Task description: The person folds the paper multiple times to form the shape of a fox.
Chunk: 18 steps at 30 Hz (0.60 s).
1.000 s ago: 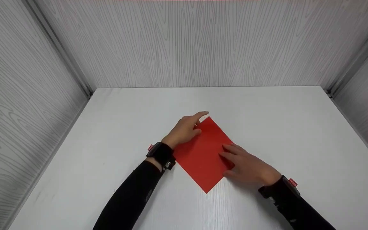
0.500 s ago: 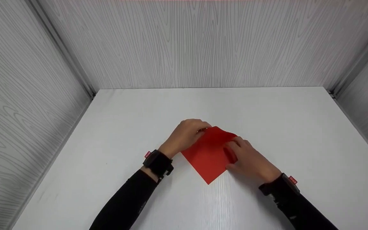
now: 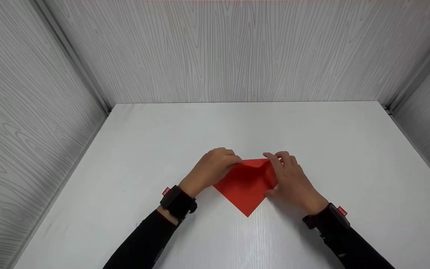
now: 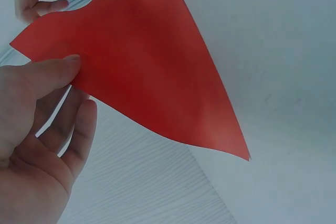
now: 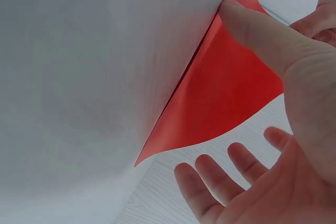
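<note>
A sheet of red paper (image 3: 245,190) bends upward at its far part, while its near corner points toward the person on the white tabletop (image 3: 185,127). My left hand (image 3: 212,168) pinches the far left of the sheet; in the left wrist view the thumb lies on the paper and fingers are behind it. At the right edge of the sheet is my right hand (image 3: 294,183). Its thumb touches the paper's edge close to the tabletop in the right wrist view, and the other fingers are spread apart from the paper.
Pale wood-grain panels stand at the back (image 3: 215,52), on the left (image 3: 21,123) and on the right (image 3: 427,104) of the tabletop. Black wrist straps sit on both wrists, below the hands.
The left hand has come nearer to the person, now pinching the paper. The sheet's far corner, flat before, has been raised and bent. The right hand's fingers have come off the paper's face.
</note>
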Available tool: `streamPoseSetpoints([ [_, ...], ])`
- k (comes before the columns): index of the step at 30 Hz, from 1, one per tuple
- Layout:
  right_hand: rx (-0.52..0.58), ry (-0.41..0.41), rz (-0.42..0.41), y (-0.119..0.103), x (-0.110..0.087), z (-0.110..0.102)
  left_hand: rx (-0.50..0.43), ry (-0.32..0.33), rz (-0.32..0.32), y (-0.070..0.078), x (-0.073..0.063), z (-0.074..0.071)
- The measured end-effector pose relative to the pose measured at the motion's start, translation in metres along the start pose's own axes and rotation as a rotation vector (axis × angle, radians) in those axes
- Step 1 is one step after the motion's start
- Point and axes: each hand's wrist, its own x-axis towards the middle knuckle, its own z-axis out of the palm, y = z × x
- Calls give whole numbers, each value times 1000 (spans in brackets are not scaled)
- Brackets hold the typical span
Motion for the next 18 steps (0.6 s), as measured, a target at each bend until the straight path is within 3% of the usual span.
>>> streamPoseSetpoints([
  [5,-34,-17,-65,1,0,-1,9,-38,41,7,-11,0],
  [11,-29,-13,-218,4,0,-1,61,-53,103,11,-21,4],
  [18,16,-11,-315,4,2,-1,80,-109,106,20,-29,9],
])
